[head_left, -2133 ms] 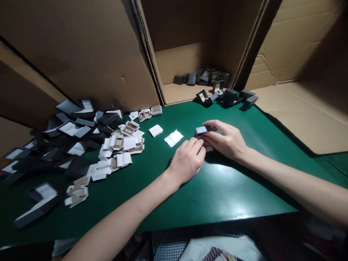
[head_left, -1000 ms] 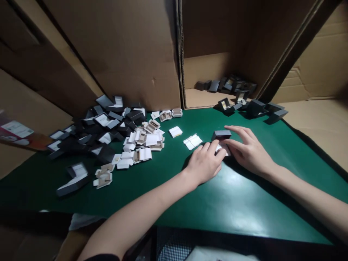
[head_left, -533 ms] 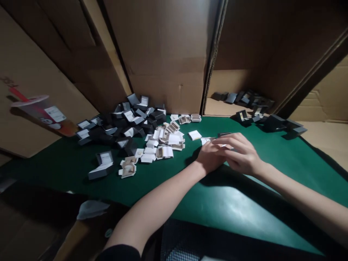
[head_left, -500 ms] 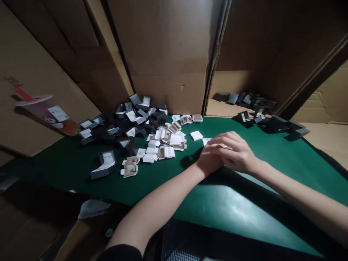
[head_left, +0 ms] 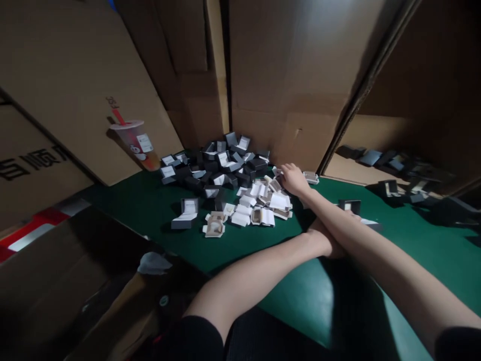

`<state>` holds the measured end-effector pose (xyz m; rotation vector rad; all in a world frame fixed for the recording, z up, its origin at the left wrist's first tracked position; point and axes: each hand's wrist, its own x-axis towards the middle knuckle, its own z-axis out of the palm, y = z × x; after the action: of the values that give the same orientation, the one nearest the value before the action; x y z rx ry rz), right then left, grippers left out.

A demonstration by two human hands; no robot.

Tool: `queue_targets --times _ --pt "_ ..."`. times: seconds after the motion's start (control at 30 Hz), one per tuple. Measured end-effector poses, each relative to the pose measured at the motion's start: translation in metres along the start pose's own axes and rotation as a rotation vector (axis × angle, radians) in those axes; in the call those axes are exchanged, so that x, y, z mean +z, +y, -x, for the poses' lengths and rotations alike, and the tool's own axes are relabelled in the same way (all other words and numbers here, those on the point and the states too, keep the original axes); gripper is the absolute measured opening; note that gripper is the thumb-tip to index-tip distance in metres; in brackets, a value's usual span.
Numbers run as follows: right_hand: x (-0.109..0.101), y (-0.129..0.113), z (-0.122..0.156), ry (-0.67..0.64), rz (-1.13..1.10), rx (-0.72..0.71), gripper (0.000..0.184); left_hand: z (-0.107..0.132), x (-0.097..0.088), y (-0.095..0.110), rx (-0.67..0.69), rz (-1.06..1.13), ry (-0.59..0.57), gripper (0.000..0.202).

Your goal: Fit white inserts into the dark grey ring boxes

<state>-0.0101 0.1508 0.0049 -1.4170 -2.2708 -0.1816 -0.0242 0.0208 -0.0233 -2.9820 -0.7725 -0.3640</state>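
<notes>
My right hand (head_left: 295, 179) reaches across to the back of a pile of folded white card inserts (head_left: 280, 201). Its fingers are bent downward among the inserts, and whatever lies under the fingertips is hidden. Beneath the right forearm, my left hand (head_left: 326, 239) is partly covered. Its visible fingers curl against a small open black box (head_left: 350, 205) with a pale lining, which it appears to hold. Left of the inserts lies a heap of similar open black boxes (head_left: 225, 163). One open box (head_left: 185, 214) sits apart, beside a flattened insert (head_left: 215, 225).
Tall cardboard boxes (head_left: 278, 75) wall the back of the green tabletop (head_left: 128, 200). A printed drink cup (head_left: 137, 143) shows on the left carton. More black boxes (head_left: 391, 160) lie at the right back. An open carton (head_left: 75, 281) stands below the table's left edge.
My right hand has left my left hand and moved far back to the white inserts, crossing over the left arm. An open black box now shows at my left hand. The view has swung left.
</notes>
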Motion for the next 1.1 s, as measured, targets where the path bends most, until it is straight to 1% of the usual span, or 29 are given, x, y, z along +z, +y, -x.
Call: queue_targets --times 0.1,0.2,0.3,0.43,0.5,0.6,0.73,0.77,0.83,0.9,0.93,0.97,1.03,1.1 --pt "0.005 0.013 0.006 -0.041 0.016 0.019 0.044 -0.001 0.006 -0.001 0.103 0.058 0.004 0.046" --pt "0.003 0.016 0.010 -0.093 0.018 0.007 0.037 0.001 0.014 -0.004 0.090 0.118 0.046 0.061" --pt "-0.002 0.016 0.012 -0.117 0.021 0.017 0.034 0.002 0.020 -0.006 0.071 0.160 0.061 0.065" --pt "-0.006 0.017 0.016 -0.124 0.012 0.031 0.045 0.003 0.020 -0.008 0.067 0.200 -0.020 0.066" --pt "-0.008 0.016 0.018 -0.143 -0.005 0.019 0.046 0.004 0.016 -0.008 0.058 0.234 -0.031 0.066" --pt "-0.012 0.015 0.021 -0.154 -0.039 0.024 0.036 0.006 0.011 -0.008 0.047 0.250 -0.019 0.065" --pt "-0.023 0.023 0.021 -0.106 -0.107 0.098 0.017 0.006 0.001 -0.004 0.074 0.166 -0.032 0.057" --pt "-0.027 0.026 0.021 -0.090 -0.133 0.117 0.018 0.006 -0.002 -0.002 0.082 0.136 -0.022 0.055" --pt "-0.041 0.033 0.022 -0.060 -0.197 0.145 0.032 0.006 -0.008 0.000 0.089 0.083 -0.011 0.050" --pt "-0.063 0.039 0.025 -0.026 -0.269 0.160 0.048 0.007 -0.013 0.000 0.086 0.056 0.002 0.044" --pt "-0.076 0.040 0.029 -0.001 -0.306 0.161 0.051 0.008 -0.014 -0.002 0.084 0.061 0.011 0.042" --pt "-0.090 0.041 0.034 0.045 -0.359 0.154 0.051 0.009 -0.016 -0.004 0.078 0.078 0.029 0.042" --pt "-0.117 0.041 0.048 0.213 -0.594 0.117 0.045 0.010 -0.018 -0.012 0.055 0.132 0.069 0.043" --pt "-0.136 0.041 0.067 0.313 -0.752 0.110 0.041 0.010 -0.019 -0.019 0.008 0.182 0.098 0.041"
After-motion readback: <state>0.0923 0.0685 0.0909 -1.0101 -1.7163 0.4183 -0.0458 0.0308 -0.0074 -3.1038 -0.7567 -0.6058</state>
